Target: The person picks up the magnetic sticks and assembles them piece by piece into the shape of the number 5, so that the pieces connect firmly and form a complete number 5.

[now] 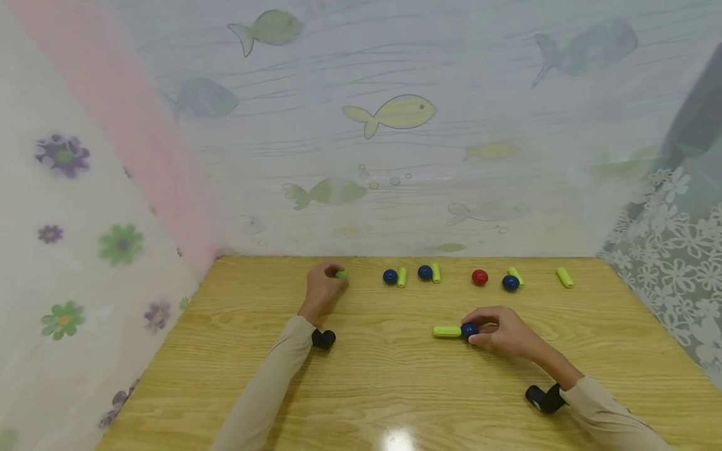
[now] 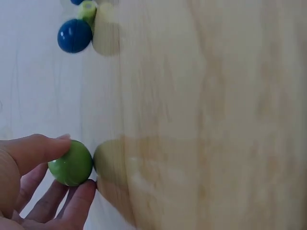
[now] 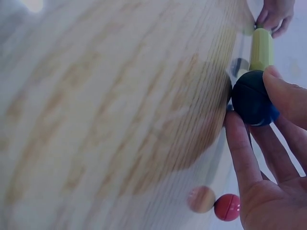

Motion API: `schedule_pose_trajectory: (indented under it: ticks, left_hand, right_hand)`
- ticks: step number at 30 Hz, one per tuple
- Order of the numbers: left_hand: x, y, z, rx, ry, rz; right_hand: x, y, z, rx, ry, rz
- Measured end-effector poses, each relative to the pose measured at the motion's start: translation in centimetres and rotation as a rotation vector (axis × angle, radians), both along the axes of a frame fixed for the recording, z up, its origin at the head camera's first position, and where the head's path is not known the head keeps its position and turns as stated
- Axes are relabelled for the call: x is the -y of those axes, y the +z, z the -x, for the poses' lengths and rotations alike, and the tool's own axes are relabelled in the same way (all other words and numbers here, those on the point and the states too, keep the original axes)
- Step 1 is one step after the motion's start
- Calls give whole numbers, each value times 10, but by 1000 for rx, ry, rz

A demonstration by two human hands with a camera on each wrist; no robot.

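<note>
Near the table's back edge, my left hand (image 1: 324,285) pinches a green ball (image 2: 70,164) between thumb and fingers. Closer to me on the right, my right hand (image 1: 504,332) grips a dark blue ball (image 3: 254,98) with thumb and fingertips. A yellow-green stick (image 1: 447,332) meets that ball end-on and points left; whether the two are joined I cannot tell. Just right of the left hand lie a blue ball (image 1: 390,277) and a short yellow-green stick (image 1: 402,277), side by side.
Along the back of the wooden table (image 1: 372,388) lie another blue ball (image 1: 425,272) beside a stick (image 1: 436,273), a red ball (image 1: 480,277), a blue ball (image 1: 510,283) in front of a stick, and a lone stick (image 1: 565,277). A fish-patterned curtain (image 1: 389,213) hangs behind.
</note>
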State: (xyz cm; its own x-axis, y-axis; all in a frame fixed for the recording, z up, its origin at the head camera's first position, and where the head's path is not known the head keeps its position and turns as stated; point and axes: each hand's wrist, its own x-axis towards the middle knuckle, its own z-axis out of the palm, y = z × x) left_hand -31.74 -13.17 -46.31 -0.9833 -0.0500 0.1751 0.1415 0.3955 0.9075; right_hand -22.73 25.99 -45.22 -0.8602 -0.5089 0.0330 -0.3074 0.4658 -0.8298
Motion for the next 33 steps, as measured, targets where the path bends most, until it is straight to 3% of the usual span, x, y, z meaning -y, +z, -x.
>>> schedule_pose_trajectory:
  ticks: [3,10,21,28,30,33]
  left_hand:
    - [-3,2,-6,34,-25,-6]
    - [-15,5,-24,17,-95,44]
    - [-30,5,-62,76,-217,-82]
    - [-51,34,-91,72,-347,-121]
    - [-57,32,-94,78,-371,-120]
    - [-64,20,-94,87,-382,-109]
  right_hand:
    - [0,1,0,0,3,-6]
    - [-3,2,-1,2,-5,-23]
    - [2,-2,0,-6,-10,-14]
    - [1,1,0,-10,-23,-13]
    - [0,1,0,-2,-22,-13]
    - [0,0,-1,0,-20,-15]
